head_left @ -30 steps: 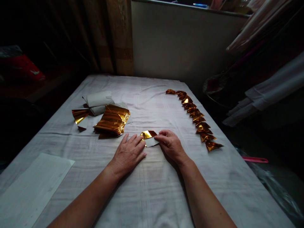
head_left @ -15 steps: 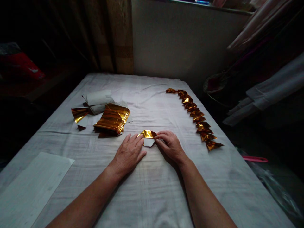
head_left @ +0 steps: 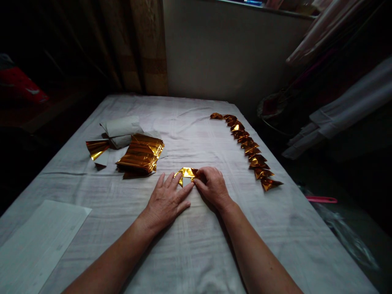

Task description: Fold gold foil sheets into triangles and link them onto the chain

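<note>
From the head camera, your left hand (head_left: pixel 167 199) lies palm down and flat, fingers spread, fingertips pressing the left edge of the small folded gold foil paper (head_left: pixel 187 173). Your right hand (head_left: pixel 212 185) is curled, fingertips pinching the paper's right edge. The paper lies flat on the white cloth-covered bench (head_left: pixel 196 241), just beyond both hands, its long axis running left to right. No writing is legible anywhere.
</note>
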Tool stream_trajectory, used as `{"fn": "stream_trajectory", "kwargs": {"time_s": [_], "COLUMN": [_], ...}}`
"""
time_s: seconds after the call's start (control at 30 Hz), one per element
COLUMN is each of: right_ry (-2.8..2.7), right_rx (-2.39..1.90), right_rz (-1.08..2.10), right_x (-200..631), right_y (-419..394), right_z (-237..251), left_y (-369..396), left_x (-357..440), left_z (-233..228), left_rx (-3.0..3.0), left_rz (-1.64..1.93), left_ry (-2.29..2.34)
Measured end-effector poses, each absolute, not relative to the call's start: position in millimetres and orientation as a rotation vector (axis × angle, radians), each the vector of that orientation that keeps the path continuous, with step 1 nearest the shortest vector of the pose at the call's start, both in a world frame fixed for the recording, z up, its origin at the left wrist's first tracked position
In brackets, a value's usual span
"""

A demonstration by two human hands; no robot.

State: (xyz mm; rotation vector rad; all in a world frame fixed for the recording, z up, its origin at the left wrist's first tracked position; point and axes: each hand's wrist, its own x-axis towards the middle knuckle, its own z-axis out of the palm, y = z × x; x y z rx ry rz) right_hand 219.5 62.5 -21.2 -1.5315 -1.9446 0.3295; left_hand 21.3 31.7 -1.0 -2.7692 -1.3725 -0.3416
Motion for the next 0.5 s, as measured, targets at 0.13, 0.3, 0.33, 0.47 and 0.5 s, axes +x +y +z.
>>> {"fn": "stream_trajectory", "kwargs": {"time_s": [0.13, 0.3, 0.33, 0.47, 0.5], "right_ry": [-1.954, -1.955, -1.941, -1.903, -1.902], "right_rx": [-1.534, -1.543, -1.547, -1.556, -1.555], "right_rz": [0.358, 0.361, 0.357, 0.316, 0.307], "right_x": [221.3, 222.2, 221.8, 220.4, 220.3], "right_y": [61.8, 62.8, 63.2, 65.0, 65.4], "right_z": [-20.5, -23.9, -25.1, -29.6, -30.5], "left_y": [31.3, 30.9, 30.9, 31.2, 31.4], "left_x": [21.3, 21.8, 21.8, 20.7, 20.1], "left_z": [0.1, -0.6, -0.4, 0.9, 1.0], "left_rx": [-2.793, -2.782, -2.782, -2.799, -2.805], "left_rz": [-0.357, -0.314, -0.302, -0.276, -0.272], "left_ry": [-1.385, -1.395, -1.397, -1.397, -1.395]}}
